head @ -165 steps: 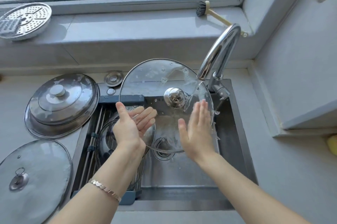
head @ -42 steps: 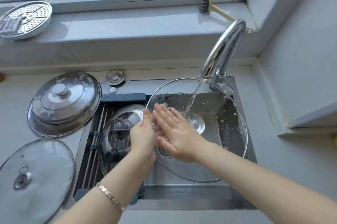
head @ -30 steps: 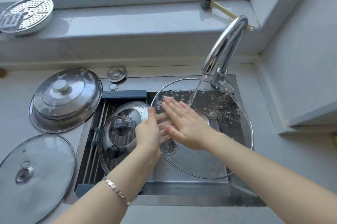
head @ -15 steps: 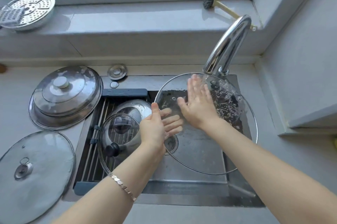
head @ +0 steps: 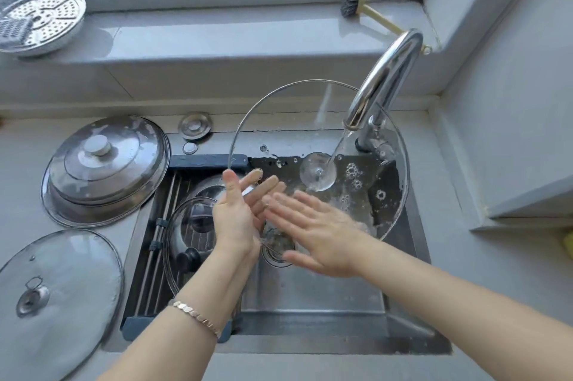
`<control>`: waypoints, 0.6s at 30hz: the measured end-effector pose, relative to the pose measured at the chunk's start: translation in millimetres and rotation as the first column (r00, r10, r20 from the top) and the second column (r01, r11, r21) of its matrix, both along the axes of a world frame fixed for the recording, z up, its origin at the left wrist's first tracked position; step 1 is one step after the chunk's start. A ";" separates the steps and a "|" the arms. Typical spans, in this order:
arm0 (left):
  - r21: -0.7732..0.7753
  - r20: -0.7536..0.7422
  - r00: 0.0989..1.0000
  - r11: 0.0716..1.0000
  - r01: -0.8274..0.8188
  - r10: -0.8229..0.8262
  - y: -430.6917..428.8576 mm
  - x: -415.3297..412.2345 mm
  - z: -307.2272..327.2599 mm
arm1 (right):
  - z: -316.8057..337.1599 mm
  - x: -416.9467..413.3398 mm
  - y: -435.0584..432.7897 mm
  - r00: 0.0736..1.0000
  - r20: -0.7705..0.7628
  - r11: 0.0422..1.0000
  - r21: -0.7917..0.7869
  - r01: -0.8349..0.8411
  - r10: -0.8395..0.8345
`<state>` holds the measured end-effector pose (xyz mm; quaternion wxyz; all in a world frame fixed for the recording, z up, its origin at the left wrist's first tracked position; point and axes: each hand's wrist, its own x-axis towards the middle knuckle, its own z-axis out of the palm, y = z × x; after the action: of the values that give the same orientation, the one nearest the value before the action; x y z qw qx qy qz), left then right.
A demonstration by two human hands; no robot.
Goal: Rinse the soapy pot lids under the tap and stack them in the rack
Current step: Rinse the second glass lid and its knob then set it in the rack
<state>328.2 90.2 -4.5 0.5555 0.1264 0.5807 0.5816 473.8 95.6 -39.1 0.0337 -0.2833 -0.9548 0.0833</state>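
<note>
A large glass lid (head: 294, 120) stands tilted in the sink under the tap (head: 384, 79), its knob side facing away from me. Water runs onto it near its centre, and soap bubbles cling to its lower right. My left hand (head: 235, 219) holds its left rim, thumb in front and fingers behind the glass. My right hand (head: 319, 231) lies flat on the lower glass with fingers spread. The roll-up rack (head: 155, 231) spans the left of the sink. It carries a small glass lid with a black knob (head: 186, 241) and a steel lid (head: 204, 185) behind it.
On the counter to the left lie a steel lid (head: 105, 169) with suds and a glass lid (head: 55, 297). A sink plug (head: 195, 126) sits behind the rack. A steamer plate (head: 40, 20) and a brush (head: 366, 11) rest on the sill. The sink basin (head: 310, 297) is wet.
The large lid has tipped more upright, its top rim rising toward the sill. My right hand has slid from near the spout down to the lower glass. My left hand keeps its hold.
</note>
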 end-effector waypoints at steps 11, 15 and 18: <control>0.043 -0.017 0.999 0.999 -0.030 0.031 1.9 -9.5 7.5 | -22.3 15.1 -18.1 0.999 -0.026 0.995 0.097 -0.026 0.029; 0.043 -0.059 0.996 0.997 -0.065 0.068 1.4 -3.8 11.1 | -19.3 3.3 -14.4 0.963 -0.097 0.968 0.015 0.252 -0.250; 0.033 -0.091 0.991 0.995 -0.096 0.099 3.3 -3.8 16.4 | -28.8 -3.7 -32.9 0.987 -0.144 0.996 0.029 0.081 -0.076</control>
<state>324.5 93.5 11.8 0.4970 0.1326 0.6029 0.6099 470.1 62.7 -67.9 0.1101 -0.3133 -0.9394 0.0853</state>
